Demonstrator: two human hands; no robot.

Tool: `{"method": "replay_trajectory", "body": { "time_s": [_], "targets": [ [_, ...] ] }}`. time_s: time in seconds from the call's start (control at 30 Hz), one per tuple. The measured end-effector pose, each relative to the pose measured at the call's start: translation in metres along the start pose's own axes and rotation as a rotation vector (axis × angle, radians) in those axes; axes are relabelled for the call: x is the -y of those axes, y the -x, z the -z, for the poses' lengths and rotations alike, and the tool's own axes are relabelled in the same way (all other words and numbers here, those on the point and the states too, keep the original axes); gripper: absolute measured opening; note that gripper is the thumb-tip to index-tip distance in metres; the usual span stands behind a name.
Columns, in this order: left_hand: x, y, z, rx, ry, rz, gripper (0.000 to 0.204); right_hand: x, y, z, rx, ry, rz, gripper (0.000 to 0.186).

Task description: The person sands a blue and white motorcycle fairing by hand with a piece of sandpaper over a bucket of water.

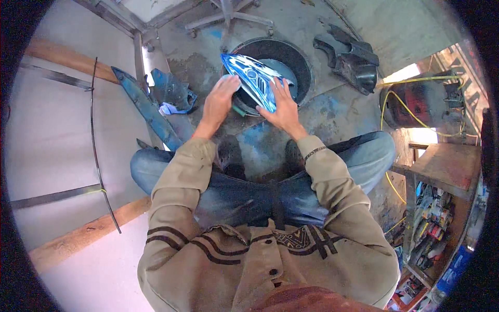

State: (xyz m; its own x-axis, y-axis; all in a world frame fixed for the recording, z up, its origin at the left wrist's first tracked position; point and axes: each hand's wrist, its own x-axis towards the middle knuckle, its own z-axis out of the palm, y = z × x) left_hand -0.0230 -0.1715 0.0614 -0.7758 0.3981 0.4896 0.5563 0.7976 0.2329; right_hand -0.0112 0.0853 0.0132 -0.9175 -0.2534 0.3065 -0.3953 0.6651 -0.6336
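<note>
A glossy blue-and-white fairing panel [253,74], pointed at one end, is tilted over a round black tub [307,67]. My right hand [283,108] grips its lower right part, with the fingers over the painted face and the thumb near the bottom edge. At the panel's left edge, my left hand [220,98] is closed, its fingers pressed together against the rim. The left thumb and palm are hidden from view. Greyish water [283,70] shows in the tub behind the panel. A small green piece [239,111] lies by the tub's near side.
Dark blue plastic panels [150,112] lean at the left wall. A black moulded part [353,62] lies right of the tub. Farther right stand a dark red tank [410,108] with a yellow hose and a wooden shelf [447,161] of tools. A wheeled stand [228,21] is behind.
</note>
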Motion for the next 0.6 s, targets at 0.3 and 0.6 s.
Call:
{"method": "replay_trajectory", "body": {
  "time_s": [0.3,0.6],
  "targets": [
    [-0.012,0.003,-0.011,0.006,0.048,-0.036,0.045,-0.002,0.000,0.001,-0.017,0.020,-0.003,0.095],
    [0.003,-0.024,0.005,-0.258,0.211,0.437,0.024,0.001,0.000,0.004,-0.002,0.010,-0.036,0.097]
  ]
}}
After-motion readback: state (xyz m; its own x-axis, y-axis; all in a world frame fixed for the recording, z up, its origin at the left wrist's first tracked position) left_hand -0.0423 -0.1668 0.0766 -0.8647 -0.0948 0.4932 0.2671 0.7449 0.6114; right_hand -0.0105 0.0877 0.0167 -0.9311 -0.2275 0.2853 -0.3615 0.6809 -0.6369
